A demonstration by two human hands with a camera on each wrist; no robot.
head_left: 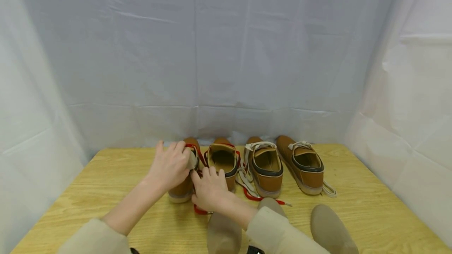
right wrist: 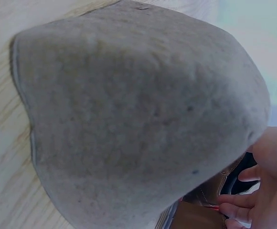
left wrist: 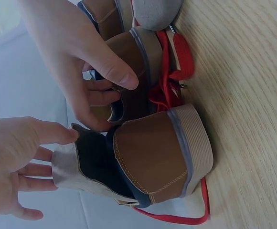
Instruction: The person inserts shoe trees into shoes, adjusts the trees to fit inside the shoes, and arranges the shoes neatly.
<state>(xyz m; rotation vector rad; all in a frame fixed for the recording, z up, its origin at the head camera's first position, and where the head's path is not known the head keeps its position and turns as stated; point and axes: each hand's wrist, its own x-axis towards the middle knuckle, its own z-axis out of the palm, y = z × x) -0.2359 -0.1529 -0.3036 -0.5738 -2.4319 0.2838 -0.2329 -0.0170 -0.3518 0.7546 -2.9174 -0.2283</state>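
Observation:
The leftmost brown shoe [head_left: 181,191], with red laces [head_left: 201,154], stands heel toward me; its heel [left wrist: 153,157] fills the middle of the left wrist view. My left hand [head_left: 171,166] pinches the wavy edge of a pale grey shoe insert [left wrist: 67,167] at that shoe's mouth, thumb over the edge and fingers behind. My right hand [head_left: 210,189] reaches between this shoe and the second brown shoe [head_left: 231,179]. In the left wrist view, the right hand [left wrist: 81,67] has its fingers loosely bent beside both shoe collars, gripping nothing visible.
Two brown shoes with cream laces, one nearer [head_left: 270,183] and one at far right [head_left: 312,179], complete the row. Taupe moulded inserts lie in front, one left [head_left: 224,232] and one right [head_left: 333,230]; another insert [right wrist: 143,114] fills the right wrist view. A pale sheet [head_left: 219,69] hangs behind.

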